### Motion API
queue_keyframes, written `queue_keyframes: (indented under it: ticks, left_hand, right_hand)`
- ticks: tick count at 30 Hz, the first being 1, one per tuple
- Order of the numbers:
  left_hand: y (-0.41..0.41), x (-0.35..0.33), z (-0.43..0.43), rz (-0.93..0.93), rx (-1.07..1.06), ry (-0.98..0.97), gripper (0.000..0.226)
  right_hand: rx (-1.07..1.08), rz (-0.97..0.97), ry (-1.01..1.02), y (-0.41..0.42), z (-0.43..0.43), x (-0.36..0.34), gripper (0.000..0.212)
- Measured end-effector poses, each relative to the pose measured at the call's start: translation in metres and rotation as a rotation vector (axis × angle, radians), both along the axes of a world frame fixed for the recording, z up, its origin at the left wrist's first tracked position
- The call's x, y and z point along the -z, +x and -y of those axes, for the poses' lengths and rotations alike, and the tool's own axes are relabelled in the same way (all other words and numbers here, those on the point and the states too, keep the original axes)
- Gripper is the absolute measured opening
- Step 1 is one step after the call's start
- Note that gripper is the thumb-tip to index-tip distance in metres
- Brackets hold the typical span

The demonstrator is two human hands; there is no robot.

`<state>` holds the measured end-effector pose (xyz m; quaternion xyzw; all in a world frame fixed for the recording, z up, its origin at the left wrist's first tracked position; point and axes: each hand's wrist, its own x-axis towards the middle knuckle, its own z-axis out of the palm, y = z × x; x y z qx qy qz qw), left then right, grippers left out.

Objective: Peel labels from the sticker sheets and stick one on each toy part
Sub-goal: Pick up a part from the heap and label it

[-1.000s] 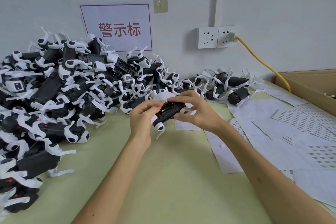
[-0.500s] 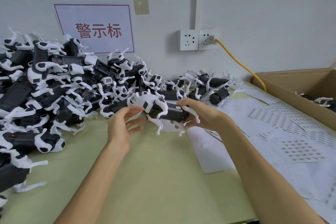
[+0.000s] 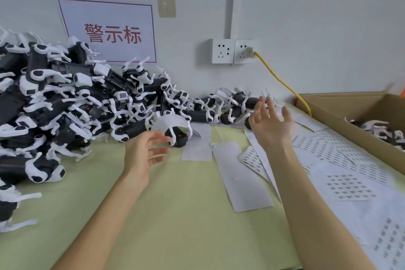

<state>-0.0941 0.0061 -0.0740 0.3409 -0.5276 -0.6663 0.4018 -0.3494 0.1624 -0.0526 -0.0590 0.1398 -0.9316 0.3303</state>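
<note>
Head view: the toy parts [image 3: 65,105] are black bodies with white curved legs. They are heaped in a tall pile on the left of the table [image 3: 175,215] and thin out into a row along the wall. One toy part [image 3: 178,138] lies at the near edge of the pile, just beyond the fingertips of the left hand [image 3: 140,151]. More parts [image 3: 379,129] sit inside the cardboard box [image 3: 361,105] at the right edge.

The sticker sheets [image 3: 348,186], white with rows of small dark labels, lie overlapped on the right of the table beside the box. A blank backing strip [image 3: 241,180] lies between them and the hands.

The left hand hovers low with its fingers spread, its grip wide and holding nothing. The right hand [image 3: 271,125] is raised and blurred, palm toward the camera. Its fingers are splayed and its grip is also wide and holding nothing.

The table is pale green. The wall behind is white and carries a sign [image 3: 109,30] with red characters and a double socket [image 3: 232,50]. A yellow cable [image 3: 282,81] runs from the socket down behind the box.

Half a second ago the right hand held a toy part in front of the pile. Now it holds none, and it sits higher and further right. I cannot tell where that part went.
</note>
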Motion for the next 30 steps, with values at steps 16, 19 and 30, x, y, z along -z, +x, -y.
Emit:
queue_keyframes:
  ticks: [16, 19, 30]
  left_hand:
    - [0.000, -0.009, -0.011, 0.060, 0.000, -0.043, 0.023]
    - [-0.001, -0.008, -0.012, 0.052, -0.002, -0.044, 0.021]
    - [-0.009, -0.003, -0.003, 0.047, 0.018, -0.061, 0.039]
  right_hand:
    - [0.072, -1.507, 1.001, 0.084, 0.122, -0.066, 0.045]
    - [0.130, -1.860, 1.079, 0.096, 0.164, -0.082, 0.075]
    - [0.235, -2.466, 0.932, 0.167, 0.342, -0.129, 0.138]
